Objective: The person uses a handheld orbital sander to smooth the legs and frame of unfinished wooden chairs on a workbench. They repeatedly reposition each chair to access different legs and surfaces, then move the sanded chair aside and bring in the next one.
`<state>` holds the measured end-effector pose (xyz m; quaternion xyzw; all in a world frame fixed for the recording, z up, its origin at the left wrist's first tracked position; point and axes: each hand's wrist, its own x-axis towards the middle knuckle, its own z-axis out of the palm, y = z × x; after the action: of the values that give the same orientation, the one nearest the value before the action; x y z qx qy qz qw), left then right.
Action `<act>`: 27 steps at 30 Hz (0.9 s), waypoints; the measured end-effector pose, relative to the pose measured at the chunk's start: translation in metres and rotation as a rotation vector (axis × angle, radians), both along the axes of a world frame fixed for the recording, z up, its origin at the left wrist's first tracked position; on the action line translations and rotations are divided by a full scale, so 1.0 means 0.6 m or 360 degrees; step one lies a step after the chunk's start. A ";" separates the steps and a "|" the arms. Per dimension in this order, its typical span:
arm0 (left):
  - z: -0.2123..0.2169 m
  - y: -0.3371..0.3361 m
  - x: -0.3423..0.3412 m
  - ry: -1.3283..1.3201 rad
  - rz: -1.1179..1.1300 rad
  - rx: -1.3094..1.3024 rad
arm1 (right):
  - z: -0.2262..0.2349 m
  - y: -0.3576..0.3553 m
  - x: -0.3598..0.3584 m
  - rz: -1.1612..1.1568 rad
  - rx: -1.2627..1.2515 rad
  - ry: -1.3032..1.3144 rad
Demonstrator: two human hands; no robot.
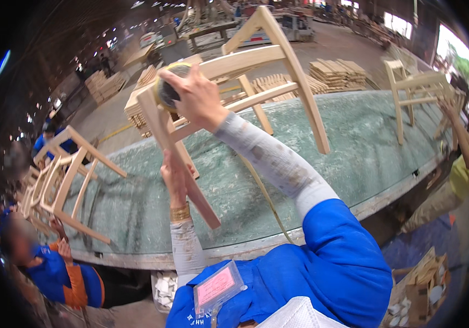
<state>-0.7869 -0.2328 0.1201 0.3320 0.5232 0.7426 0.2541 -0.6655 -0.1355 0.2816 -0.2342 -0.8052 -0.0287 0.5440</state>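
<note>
A bare wooden chair frame (278,65) lies tipped on the long green-covered workbench (365,136) in front of me. My right hand (193,95) grips a round yellow-and-black sanding tool (167,90) and presses it against the frame's top corner. A yellowish hose or cord (261,191) trails from it down over the bench edge. My left hand (175,177) holds one slanting chair leg (188,175) from below. I wear grey sleeves, a blue vest and a gold bangle on the left wrist.
At left, a person in blue and orange (54,268) works on another chair frame (65,180). At right, a person in yellow (464,164) handles a third frame (415,90). Stacks of wooden parts (335,74) stand behind the bench. Boxes (426,284) sit on the floor.
</note>
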 end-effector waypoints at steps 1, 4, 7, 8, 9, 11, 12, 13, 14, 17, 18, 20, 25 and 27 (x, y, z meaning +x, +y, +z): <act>0.002 0.000 0.004 -0.0014 0.0009 0.0023 | 0.020 0.008 0.004 -0.0036 -0.0098 -0.0040; 0.018 0.020 0.027 0.0053 -0.0006 -0.0050 | 0.059 0.041 0.043 -0.0227 -0.0176 0.0214; 0.010 0.012 0.027 0.0071 0.0066 -0.0131 | 0.013 0.029 0.086 -0.0105 -0.0216 0.0178; 0.004 0.000 0.017 0.0054 0.0124 -0.0149 | -0.007 0.007 0.099 0.0006 -0.0388 0.0075; 0.003 -0.003 0.016 0.0017 0.0129 -0.0182 | -0.029 -0.005 0.122 0.0071 -0.0453 0.0068; 0.005 -0.004 0.021 -0.0027 0.0172 -0.0193 | -0.043 -0.004 0.167 0.0109 -0.0528 0.0070; 0.007 -0.003 0.026 -0.0045 0.0192 -0.0199 | -0.039 0.001 0.188 0.0084 -0.0541 0.0077; 0.006 -0.005 0.031 -0.0037 0.0213 -0.0192 | -0.037 0.009 0.201 0.0067 -0.0559 0.0080; 0.011 -0.004 0.039 -0.0006 0.0217 -0.0186 | -0.030 0.029 0.213 -0.0028 -0.0527 0.0159; 0.026 0.016 0.057 0.0053 0.0204 -0.0175 | 0.002 0.122 0.254 -0.0319 -0.0472 0.0335; 0.027 0.019 0.055 0.0068 0.0220 -0.0175 | 0.011 0.146 0.266 -0.0377 -0.0502 0.0353; 0.021 0.017 0.050 0.0249 0.0307 -0.0134 | 0.008 0.172 0.280 -0.0427 -0.0586 0.0395; 0.010 -0.005 0.041 0.0413 0.0404 -0.0158 | -0.038 0.170 0.298 -0.0352 -0.0833 0.0413; 0.014 -0.004 0.045 0.0406 0.0398 -0.0158 | -0.029 0.177 0.303 -0.0355 -0.0769 0.0414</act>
<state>-0.7599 -0.2352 0.1286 0.3429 0.6243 0.6936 0.1076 -0.4840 -0.0293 0.2640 -0.4458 -0.6816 0.1345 0.5645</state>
